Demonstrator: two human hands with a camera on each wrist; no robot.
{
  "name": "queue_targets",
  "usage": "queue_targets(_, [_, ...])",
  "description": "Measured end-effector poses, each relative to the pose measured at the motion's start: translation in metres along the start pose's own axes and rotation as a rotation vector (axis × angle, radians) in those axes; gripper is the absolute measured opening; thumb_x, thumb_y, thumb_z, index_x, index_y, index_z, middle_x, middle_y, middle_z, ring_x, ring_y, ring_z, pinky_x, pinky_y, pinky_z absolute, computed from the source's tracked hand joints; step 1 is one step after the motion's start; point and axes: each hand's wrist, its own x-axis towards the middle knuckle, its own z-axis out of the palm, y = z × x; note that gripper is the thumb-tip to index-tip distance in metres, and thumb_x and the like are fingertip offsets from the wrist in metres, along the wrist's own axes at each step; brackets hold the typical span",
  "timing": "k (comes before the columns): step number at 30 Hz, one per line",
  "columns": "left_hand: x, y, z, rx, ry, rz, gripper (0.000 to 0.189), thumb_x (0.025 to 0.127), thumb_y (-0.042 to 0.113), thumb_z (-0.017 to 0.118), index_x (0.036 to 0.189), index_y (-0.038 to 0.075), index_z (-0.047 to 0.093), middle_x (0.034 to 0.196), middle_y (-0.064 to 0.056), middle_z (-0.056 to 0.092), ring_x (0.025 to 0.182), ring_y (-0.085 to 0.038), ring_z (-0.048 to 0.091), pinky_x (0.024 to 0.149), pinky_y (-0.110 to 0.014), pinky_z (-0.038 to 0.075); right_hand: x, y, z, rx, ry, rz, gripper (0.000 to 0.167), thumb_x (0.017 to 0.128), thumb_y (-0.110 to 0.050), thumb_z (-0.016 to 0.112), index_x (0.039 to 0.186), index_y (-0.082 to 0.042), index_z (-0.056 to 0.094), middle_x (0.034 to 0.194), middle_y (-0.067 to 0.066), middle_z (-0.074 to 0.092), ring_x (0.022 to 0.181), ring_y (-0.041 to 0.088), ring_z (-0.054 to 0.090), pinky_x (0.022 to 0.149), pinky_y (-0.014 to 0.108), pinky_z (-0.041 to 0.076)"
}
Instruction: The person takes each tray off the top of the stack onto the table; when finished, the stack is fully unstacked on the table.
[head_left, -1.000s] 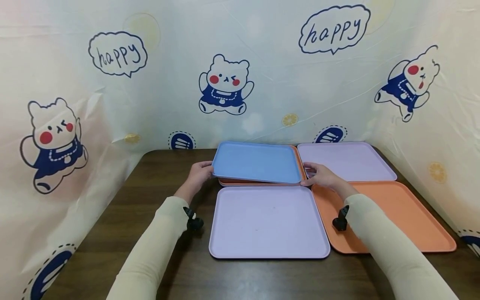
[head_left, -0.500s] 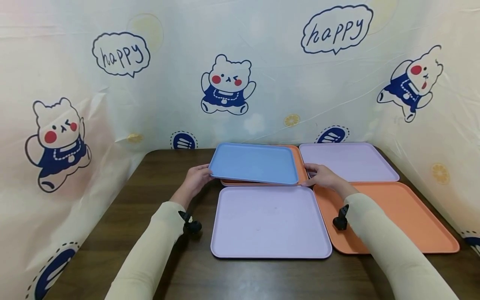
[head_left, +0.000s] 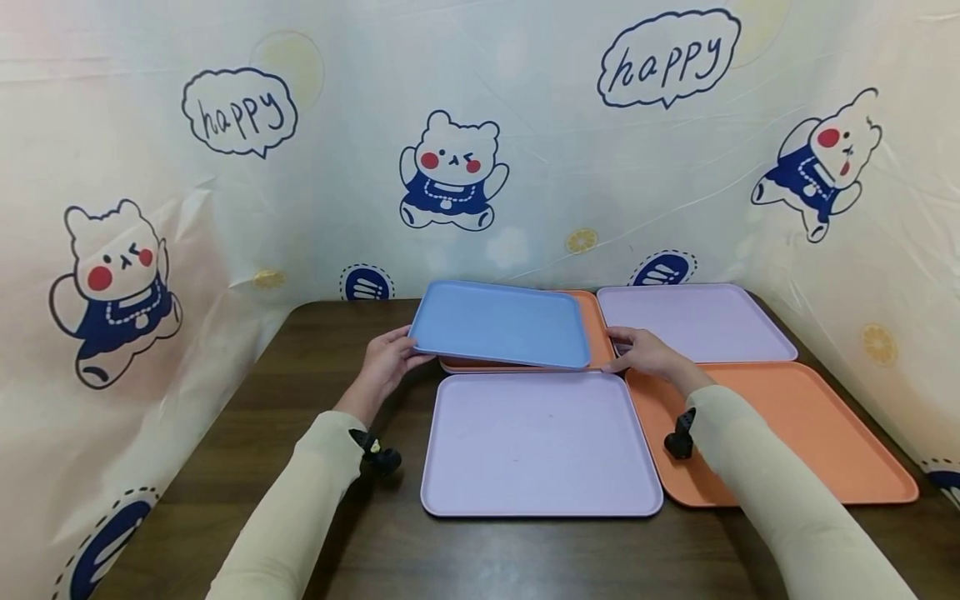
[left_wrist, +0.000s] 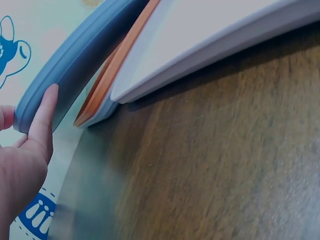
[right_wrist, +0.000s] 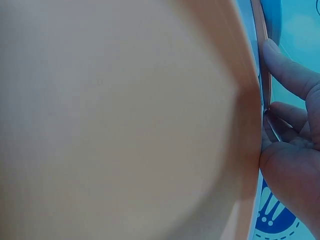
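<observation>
A blue tray (head_left: pixel 501 325) lies tilted over the stack at the back middle, its left end raised. My left hand (head_left: pixel 382 362) pinches its near left corner; in the left wrist view a finger (left_wrist: pixel 46 112) presses under the blue tray (left_wrist: pixel 65 70). Beneath it is an orange tray (head_left: pixel 595 329) on a lighter one whose edge (left_wrist: pixel 102 112) shows. My right hand (head_left: pixel 647 354) holds the near right corner of the stack, and in the right wrist view its thumb (right_wrist: pixel 282 70) touches the orange rim, with the other fingers partly hidden behind the edge.
A lilac tray (head_left: pixel 540 442) lies in front of the stack. Another lilac tray (head_left: pixel 697 321) is at the back right, and a large orange tray (head_left: pixel 795 433) at the front right. Bare dark wooden table (head_left: pixel 247 433) shows on the left; a printed curtain (head_left: pixel 315 192) hangs behind.
The blue tray has slid left with my left hand, baring a wider strip of the orange tray under it. My right hand stays at the stack's corner.
</observation>
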Motion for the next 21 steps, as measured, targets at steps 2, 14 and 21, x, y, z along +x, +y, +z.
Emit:
queue_targets(2, [-0.002, 0.002, -0.003, -0.022, 0.017, 0.017, 0.050, 0.100, -0.004, 0.042, 0.149, -0.001, 0.033, 0.146, -0.022, 0.040, 0.126, -0.033, 0.049, 0.089, -0.041, 0.051, -0.004, -0.006, 0.000, 0.010, -0.007, 0.004, 0.084, 0.086, -0.008, 0.074, 0.150, 0.007, 0.022, 0.153, 0.029, 0.022, 0.139, 0.044, 0.023, 0.110, 0.052, 0.026])
queue_targets(14, [-0.022, 0.031, -0.044, -0.172, 0.087, 0.046, 0.046, 0.102, 0.002, 0.043, 0.148, 0.003, 0.037, 0.151, -0.017, 0.036, 0.120, -0.026, 0.053, 0.089, -0.040, 0.050, 0.009, 0.011, 0.000, 0.002, 0.016, 0.004, 0.087, 0.084, -0.012, 0.077, 0.151, 0.003, 0.024, 0.155, 0.024, 0.024, 0.140, 0.041, 0.025, 0.111, 0.049, 0.026])
queue_targets(21, [-0.037, 0.043, -0.076, -0.240, 0.131, 0.089, 0.047, 0.101, 0.003, 0.047, 0.147, 0.003, 0.039, 0.147, -0.014, 0.041, 0.111, -0.022, 0.060, 0.088, -0.041, 0.050, 0.009, 0.012, 0.000, -0.013, 0.022, 0.011, 0.087, 0.084, -0.013, 0.077, 0.151, 0.002, 0.025, 0.155, 0.024, 0.025, 0.140, 0.041, 0.025, 0.111, 0.050, 0.026])
